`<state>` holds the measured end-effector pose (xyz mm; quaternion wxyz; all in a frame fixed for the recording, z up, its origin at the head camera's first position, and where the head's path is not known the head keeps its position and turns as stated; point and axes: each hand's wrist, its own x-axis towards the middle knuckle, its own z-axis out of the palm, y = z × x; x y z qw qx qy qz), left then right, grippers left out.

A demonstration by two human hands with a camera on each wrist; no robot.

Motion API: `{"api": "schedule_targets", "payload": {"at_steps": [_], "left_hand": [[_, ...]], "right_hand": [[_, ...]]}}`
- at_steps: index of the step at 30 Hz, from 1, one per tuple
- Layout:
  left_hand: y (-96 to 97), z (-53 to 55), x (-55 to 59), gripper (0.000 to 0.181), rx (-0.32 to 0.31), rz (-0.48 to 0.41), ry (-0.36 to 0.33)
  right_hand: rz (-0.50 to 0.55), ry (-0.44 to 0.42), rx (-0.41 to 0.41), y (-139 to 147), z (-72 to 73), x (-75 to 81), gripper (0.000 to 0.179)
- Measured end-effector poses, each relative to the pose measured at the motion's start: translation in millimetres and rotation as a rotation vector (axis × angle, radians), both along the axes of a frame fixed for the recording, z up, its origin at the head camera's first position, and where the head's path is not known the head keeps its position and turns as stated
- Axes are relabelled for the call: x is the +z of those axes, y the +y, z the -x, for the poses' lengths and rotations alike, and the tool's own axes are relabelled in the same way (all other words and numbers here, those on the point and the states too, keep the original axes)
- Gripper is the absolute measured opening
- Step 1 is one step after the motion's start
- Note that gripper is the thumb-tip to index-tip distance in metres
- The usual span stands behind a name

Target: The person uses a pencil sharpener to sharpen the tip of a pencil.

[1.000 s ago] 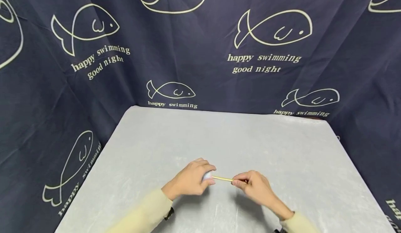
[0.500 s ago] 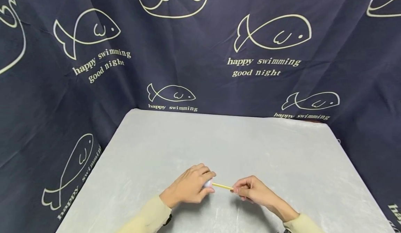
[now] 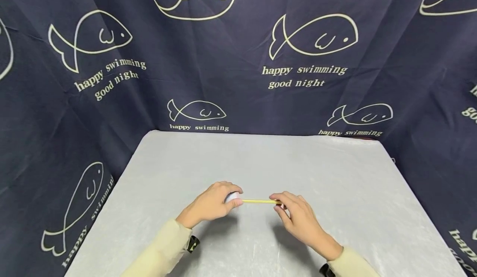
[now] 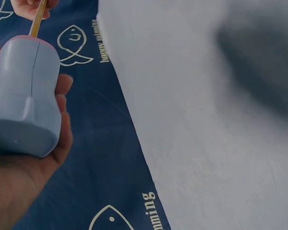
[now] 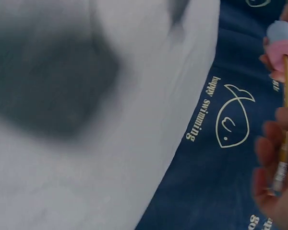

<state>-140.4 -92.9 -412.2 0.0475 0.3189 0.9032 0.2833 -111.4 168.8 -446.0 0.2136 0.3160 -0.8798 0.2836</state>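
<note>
A light blue pencil sharpener (image 4: pixel 26 91) with a pink front fills the left side of the left wrist view. My left hand (image 3: pixel 210 204) grips its waisted body from behind and hides much of it in the head view. A yellow pencil (image 3: pixel 259 201) runs level from the hole in the pink face towards my right hand (image 3: pixel 303 221). The fingers there pinch it near its far end, with the thumb dropped slightly below. The right wrist view shows the silvery end of the pencil (image 5: pixel 281 175) between those fingers. Both hands are above the table, over their shadows.
The table (image 3: pixel 261 161) has a pale grey cloth. Dark blue curtains (image 3: pixel 231 61) printed with white fish and lettering hang behind it and on both sides. Dark bands (image 3: pixel 192 244) circle the wrists at the cream sleeves.
Both hands have moved up and left in the head view, farther over the table. The pencil has gone from sloping down rightward to level. The right fingers have changed their hold along it.
</note>
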Motion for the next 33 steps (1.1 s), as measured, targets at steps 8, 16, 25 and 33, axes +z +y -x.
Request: {"api": "schedule_targets", "payload": {"at_steps": [8, 16, 25, 33], "left_hand": [[7.8, 0.9, 6.4, 0.021, -0.039, -0.066, -0.227], [13.2, -6.5, 2.1, 0.017, -0.080, -0.117, -0.214], [12.0, -26.8, -30.0, 0.036, -0.147, -0.006, 0.355], [13.8, -34.5, -45.0, 0.049, -0.153, -0.028, 0.515]], "right_hand": [[-0.088, 0.489, 0.067, -0.3, 8.4, -12.3, 0.031], [-0.019, 0.555, 0.145, 0.3, 5.0, -0.1, 0.034], [0.010, -0.324, 0.092, 3.8, -14.6, 5.9, 0.007], [0.003, -0.694, 0.092, 7.9, -12.7, 12.0, 0.013]]}}
